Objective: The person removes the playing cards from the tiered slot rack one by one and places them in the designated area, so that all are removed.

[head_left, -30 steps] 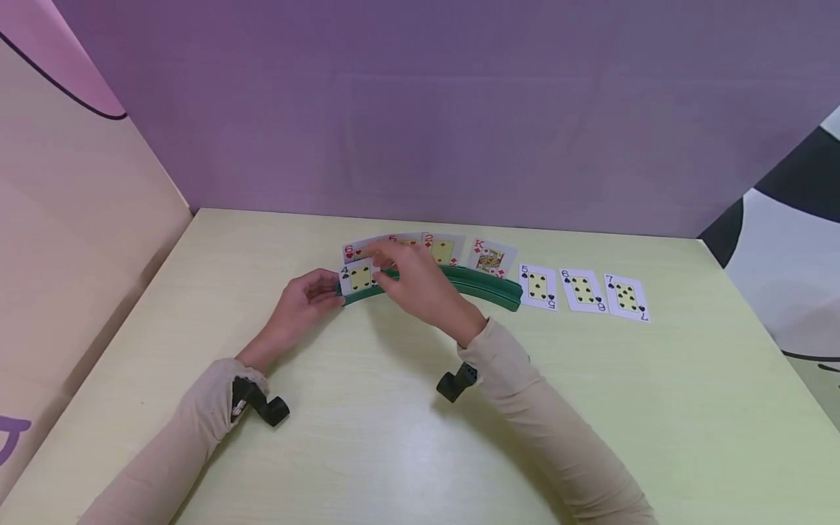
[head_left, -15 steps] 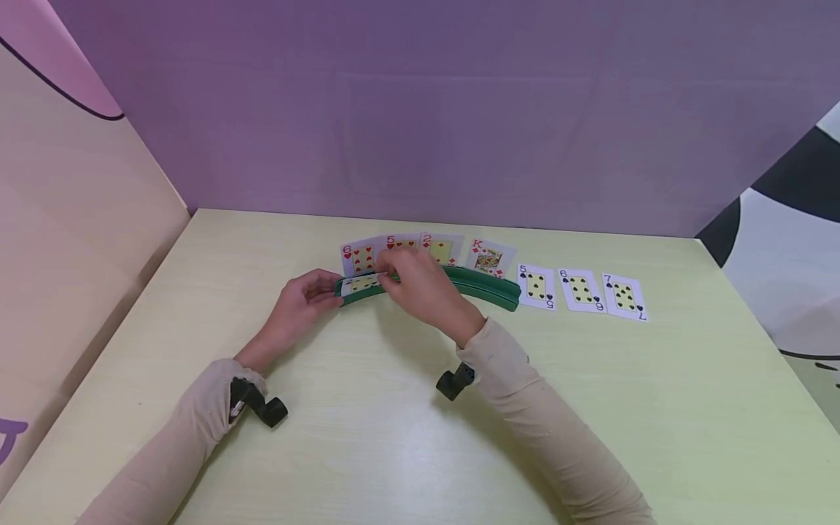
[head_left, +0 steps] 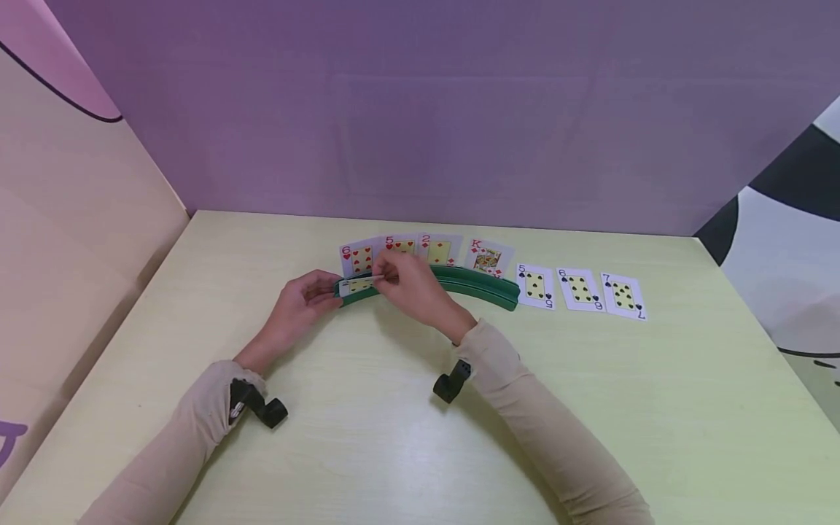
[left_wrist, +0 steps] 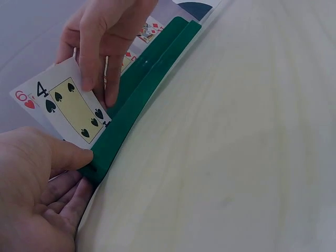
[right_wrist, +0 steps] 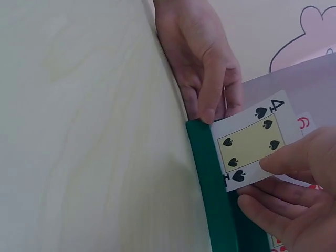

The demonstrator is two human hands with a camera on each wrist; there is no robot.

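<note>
A curved green playing card holder stands on the table. My left hand grips its left end, thumb against the front strip and fingers round the end. My right hand pinches the four of spades by its right side, thumb on the face and fingers behind. That card's lower edge is at the front slot, and in the head view its face looks strongly foreshortened. Behind it, the back row holds the six of hearts, five of hearts, two of diamonds and king of diamonds.
Right of the holder, the five, six and seven of spades lie face up in a row on the pale wooden table. A purple panel rises behind the table's far edge.
My right hand has come down slightly, and the four of spades has gone from facing up at the camera to a flattened-looking angle at the front slot. My left hand has kept its grip.
</note>
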